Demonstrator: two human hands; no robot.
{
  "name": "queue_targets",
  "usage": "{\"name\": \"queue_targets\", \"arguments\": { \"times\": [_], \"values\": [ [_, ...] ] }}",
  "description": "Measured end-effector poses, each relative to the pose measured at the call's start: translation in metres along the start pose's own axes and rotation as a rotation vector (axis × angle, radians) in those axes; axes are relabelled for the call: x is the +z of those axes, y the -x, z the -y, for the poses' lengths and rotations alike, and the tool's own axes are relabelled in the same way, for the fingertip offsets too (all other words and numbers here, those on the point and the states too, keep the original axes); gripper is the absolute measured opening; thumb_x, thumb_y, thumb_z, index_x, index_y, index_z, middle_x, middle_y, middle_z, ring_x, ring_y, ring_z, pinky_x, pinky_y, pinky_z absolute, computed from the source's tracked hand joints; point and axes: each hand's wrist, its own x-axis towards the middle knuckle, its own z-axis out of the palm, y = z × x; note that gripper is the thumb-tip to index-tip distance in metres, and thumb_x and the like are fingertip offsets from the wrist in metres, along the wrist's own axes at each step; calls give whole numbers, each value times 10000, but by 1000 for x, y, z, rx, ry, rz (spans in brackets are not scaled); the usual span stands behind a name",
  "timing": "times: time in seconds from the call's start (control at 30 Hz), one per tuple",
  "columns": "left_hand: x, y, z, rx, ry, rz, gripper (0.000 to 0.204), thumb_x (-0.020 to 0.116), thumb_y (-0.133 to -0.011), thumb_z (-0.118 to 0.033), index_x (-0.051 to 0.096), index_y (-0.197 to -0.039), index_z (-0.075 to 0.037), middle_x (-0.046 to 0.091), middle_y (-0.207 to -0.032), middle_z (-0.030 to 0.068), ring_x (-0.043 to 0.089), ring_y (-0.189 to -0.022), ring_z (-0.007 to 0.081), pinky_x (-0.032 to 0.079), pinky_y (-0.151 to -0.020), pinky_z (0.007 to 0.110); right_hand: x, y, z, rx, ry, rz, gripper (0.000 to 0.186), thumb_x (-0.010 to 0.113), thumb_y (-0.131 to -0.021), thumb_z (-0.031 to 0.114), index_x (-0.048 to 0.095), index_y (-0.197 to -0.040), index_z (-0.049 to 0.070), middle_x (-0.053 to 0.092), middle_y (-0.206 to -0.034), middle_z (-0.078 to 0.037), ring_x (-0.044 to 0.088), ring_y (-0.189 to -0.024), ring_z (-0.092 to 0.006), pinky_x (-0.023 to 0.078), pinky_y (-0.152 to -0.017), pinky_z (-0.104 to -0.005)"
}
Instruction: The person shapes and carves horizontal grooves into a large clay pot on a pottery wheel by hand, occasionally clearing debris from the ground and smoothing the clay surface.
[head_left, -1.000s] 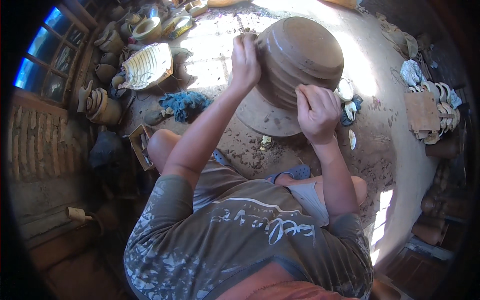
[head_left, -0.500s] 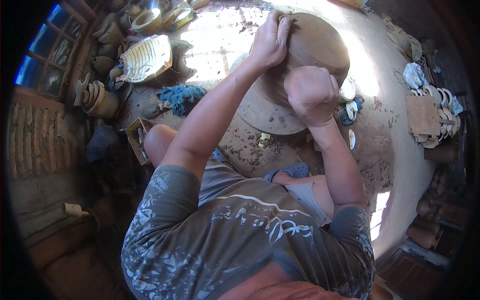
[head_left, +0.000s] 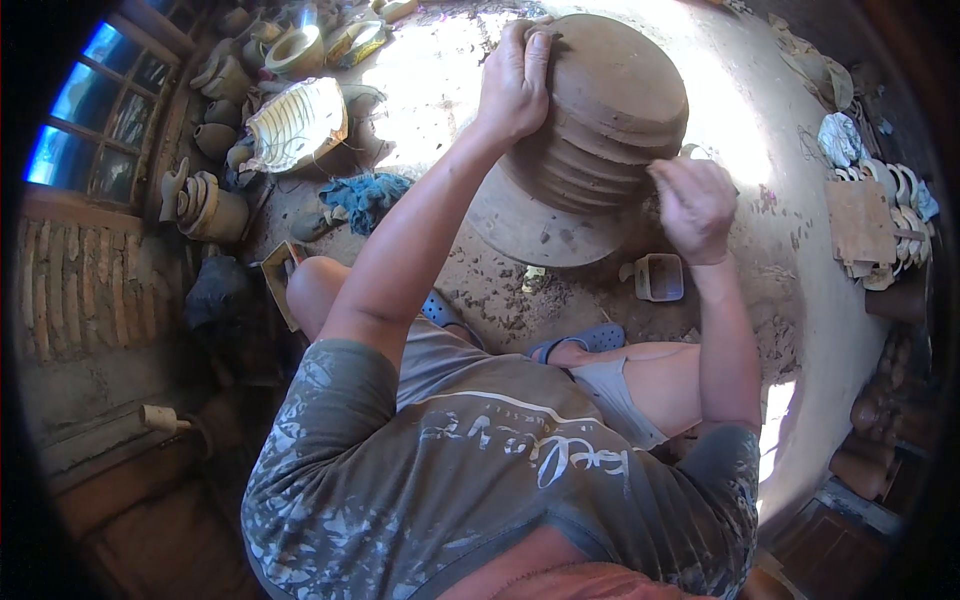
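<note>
A person's left hand (head_left: 515,82), its hold unclear, is touching the upper-left edge of a clay pot (head_left: 617,95) standing ahead on a disc (head_left: 540,237), while the right hand (head_left: 698,207), fingers bunched closed, is hanging just beside its lower-right ridges.

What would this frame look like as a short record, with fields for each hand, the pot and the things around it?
left hand: at the pot's upper left edge
right hand: fingers bunched, beside the pot's right side; contact unclear
pot: brown, ridged sides, smooth face up
under pot: round disc
floor, left: blue cloth
floor, below right hand: small tub
feet: blue clogs
</note>
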Motion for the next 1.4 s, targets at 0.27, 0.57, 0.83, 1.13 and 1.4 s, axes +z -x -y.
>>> {"name": "queue_targets", "arguments": {
  "times": [0.27, 0.57, 0.83, 1.13, 1.4],
  "values": [
    [0, 11, -11, -64, -68, -93, 356, 472, -1134, -294, 573, -1270, 20, 741, -1135, 246, 717, -1048, 410, 542, -914, 477, 1, 10, 10, 157, -213, -44, 181, 797, -880, 33, 759, -1055, 49, 737, -999, -112, 690, -858, -287, 568, -778, -369],
    [-16, -18, 28, -257, 116, 88, 447, 391, -1158, -352, 594, -1355, -7, 666, -1321, 176, 605, -1260, 281, 439, -1105, 389, 17, -6, 6, -153, -170, -3, 264, 825, -786, -14, 736, -1029, 40, 660, -960, -83, 648, -895, -298, 539, -756, -404],
    [-11, -9, 17, -353, 46, 21, 470, 406, -1149, -390, 572, -1330, 10, 654, -1277, 252, 620, -1218, 364, 466, -1057, 440, 26, -17, 33, -213, -111, -11, 240, 797, -770, -12, 729, -998, 22, 640, -963, -87, 642, -888, -293, 523, -756, -415],
    [-2, 13, 17, -303, 64, -124, 424, 418, -1146, -354, 514, -1308, 26, 673, -1210, 288, 650, -1139, 433, 494, -988, 485, 45, -45, 80, -137, 19, -15, 122, 742, -757, 38, 685, -862, 63, 608, -884, -59, 620, -859, -258, 510, -715, -388],
    [3, 31, 8, -290, 107, -191, 437, 444, -1138, -330, 471, -1331, 62, 666, -1185, 316, 652, -1131, 447, 500, -975, 486, 65, -68, 109, -83, 147, 14, 144, 672, -772, 64, 544, -718, 104, 521, -774, -50, 567, -755, -244, 509, -661, -387]
  ]
}}
